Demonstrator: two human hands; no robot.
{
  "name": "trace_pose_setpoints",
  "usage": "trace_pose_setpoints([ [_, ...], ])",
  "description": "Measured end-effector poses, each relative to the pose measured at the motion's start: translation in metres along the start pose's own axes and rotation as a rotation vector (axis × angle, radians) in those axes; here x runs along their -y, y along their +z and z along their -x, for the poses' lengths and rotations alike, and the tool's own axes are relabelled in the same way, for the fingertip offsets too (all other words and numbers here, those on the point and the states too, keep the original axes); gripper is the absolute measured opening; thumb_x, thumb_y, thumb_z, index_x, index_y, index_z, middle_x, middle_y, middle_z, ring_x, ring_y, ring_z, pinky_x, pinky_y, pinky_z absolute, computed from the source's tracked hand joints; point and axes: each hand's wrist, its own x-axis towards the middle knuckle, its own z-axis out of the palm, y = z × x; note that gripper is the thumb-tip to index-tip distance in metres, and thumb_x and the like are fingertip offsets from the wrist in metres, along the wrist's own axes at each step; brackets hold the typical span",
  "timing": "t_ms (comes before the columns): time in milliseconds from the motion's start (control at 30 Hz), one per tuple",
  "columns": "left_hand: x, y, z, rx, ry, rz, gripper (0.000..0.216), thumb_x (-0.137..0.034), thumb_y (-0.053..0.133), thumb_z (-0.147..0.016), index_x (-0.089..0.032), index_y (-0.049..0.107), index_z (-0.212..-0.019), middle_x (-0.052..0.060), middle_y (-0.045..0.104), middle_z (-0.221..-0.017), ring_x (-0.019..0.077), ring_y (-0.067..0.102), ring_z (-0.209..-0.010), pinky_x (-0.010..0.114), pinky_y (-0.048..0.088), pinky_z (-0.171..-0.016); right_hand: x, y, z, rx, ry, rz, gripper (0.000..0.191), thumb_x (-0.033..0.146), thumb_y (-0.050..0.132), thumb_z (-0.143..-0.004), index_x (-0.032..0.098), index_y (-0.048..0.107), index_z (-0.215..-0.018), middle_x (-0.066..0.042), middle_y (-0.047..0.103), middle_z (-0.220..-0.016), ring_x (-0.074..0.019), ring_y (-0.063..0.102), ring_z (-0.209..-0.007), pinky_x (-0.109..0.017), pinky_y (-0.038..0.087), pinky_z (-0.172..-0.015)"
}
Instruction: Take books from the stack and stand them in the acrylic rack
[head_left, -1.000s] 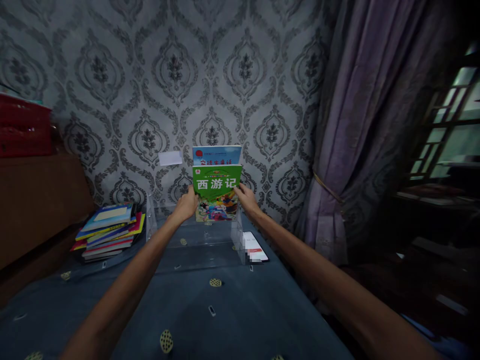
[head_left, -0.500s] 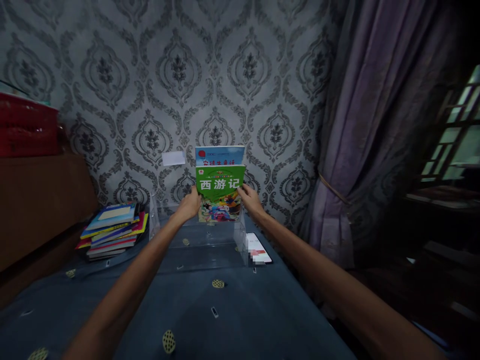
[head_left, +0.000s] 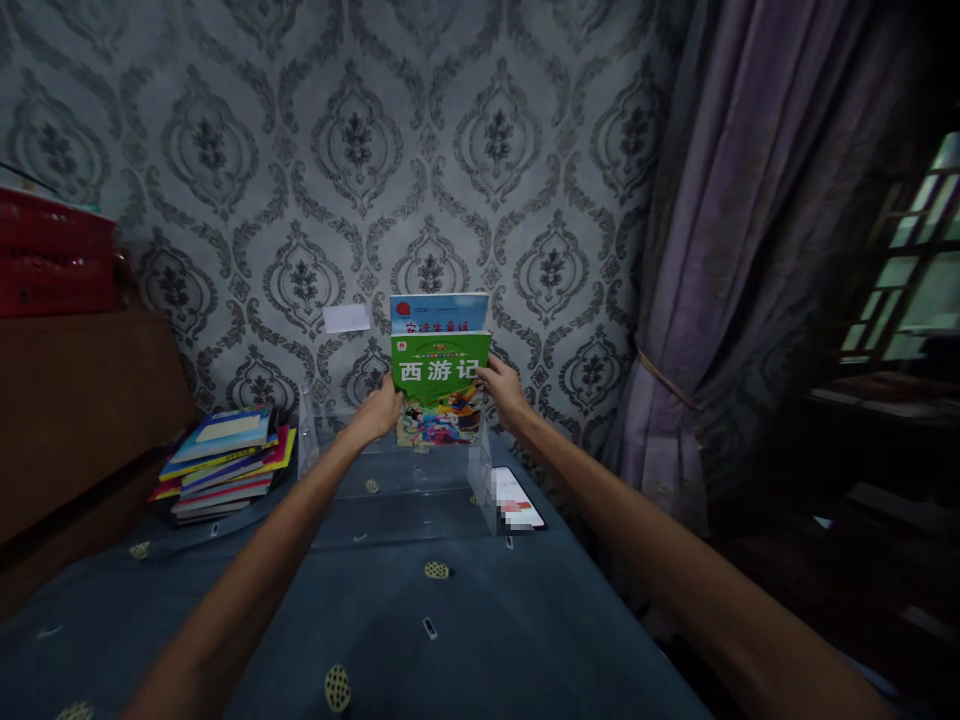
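A green picture book (head_left: 439, 400) with white Chinese characters stands upright at the centre, facing me. My left hand (head_left: 382, 407) is closed on its left edge, and my right hand (head_left: 504, 387) pinches its right edge. Behind it rises a blue book (head_left: 442, 312), only its top strip showing. Around and below the green book is a clear plastic rack (head_left: 480, 480), stepped in tiers; whether the green book's lower edge touches it I cannot tell.
Several books (head_left: 225, 465) lie stacked left of the rack. A phone (head_left: 517, 498) with a lit screen lies by its right end, on the dark blue patterned cloth (head_left: 390, 640). A brown box (head_left: 90, 400) bearing a red case (head_left: 56, 255) fills the left; a purple curtain (head_left: 675, 300) hangs right.
Both hands keep hold of the green book, which stays almost in place. The right hand's fingers have shifted slightly upward at its edge.
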Motion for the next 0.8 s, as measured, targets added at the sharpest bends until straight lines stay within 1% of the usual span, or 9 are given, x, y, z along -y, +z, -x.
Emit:
trace_pose_setpoints([
  [167, 0.001, 0.002, -0.001, -0.001, -0.015, -0.006, 0.047, -0.027, 0.032, -0.098, -0.010, 0.038, -0.142, 0.022, 0.072, -0.114, 0.0366, 0.070, -0.109, 0.046, 0.051, -0.094, 0.003, 0.001, 0.002, -0.007, 0.023, -0.018, 0.042, 0.030, 0.057, -0.068, 0.021, 0.072, -0.106, -0.003, 0.076, -0.108, -0.0231, 0.067, -0.101, -0.034, 0.053, -0.088],
  [300, 0.000, 0.004, -0.003, -0.010, -0.028, -0.006, 0.048, -0.027, 0.033, -0.099, -0.009, 0.037, -0.143, 0.023, 0.072, -0.113, 0.0367, 0.070, -0.109, 0.046, 0.051, -0.094, 0.005, 0.001, 0.002, 0.005, 0.033, -0.024, 0.042, 0.030, 0.055, -0.067, 0.021, 0.072, -0.104, -0.003, 0.077, -0.105, -0.0222, 0.067, -0.096, -0.033, 0.053, -0.084],
  [400, 0.002, 0.006, -0.003, -0.017, -0.025, 0.002, 0.048, -0.028, 0.033, -0.099, -0.009, 0.037, -0.143, 0.023, 0.072, -0.112, 0.0368, 0.070, -0.109, 0.046, 0.050, -0.094, 0.003, 0.001, 0.001, 0.004, 0.026, -0.022, 0.042, 0.029, 0.054, -0.067, 0.021, 0.072, -0.105, -0.003, 0.077, -0.106, -0.0222, 0.067, -0.097, -0.032, 0.053, -0.084],
  [633, 0.009, 0.005, -0.002, -0.021, 0.026, 0.030, 0.053, -0.029, 0.033, -0.098, -0.011, 0.031, -0.148, 0.021, 0.072, -0.117, 0.0355, 0.069, -0.112, 0.046, 0.050, -0.096, -0.003, 0.001, 0.000, -0.003, -0.016, -0.004, 0.045, 0.029, 0.053, -0.066, 0.021, 0.072, -0.106, -0.003, 0.076, -0.108, -0.0247, 0.066, -0.104, -0.036, 0.053, -0.088],
  [800, 0.012, 0.006, -0.001, -0.016, 0.038, 0.052, 0.060, -0.031, 0.032, -0.099, -0.009, 0.024, -0.153, 0.021, 0.071, -0.117, 0.0357, 0.070, -0.110, 0.046, 0.051, -0.096, -0.007, 0.001, 0.001, -0.002, -0.055, 0.020, 0.047, 0.028, 0.053, -0.065, 0.022, 0.072, -0.108, -0.002, 0.076, -0.109, -0.0258, 0.065, -0.107, -0.040, 0.051, -0.097],
])
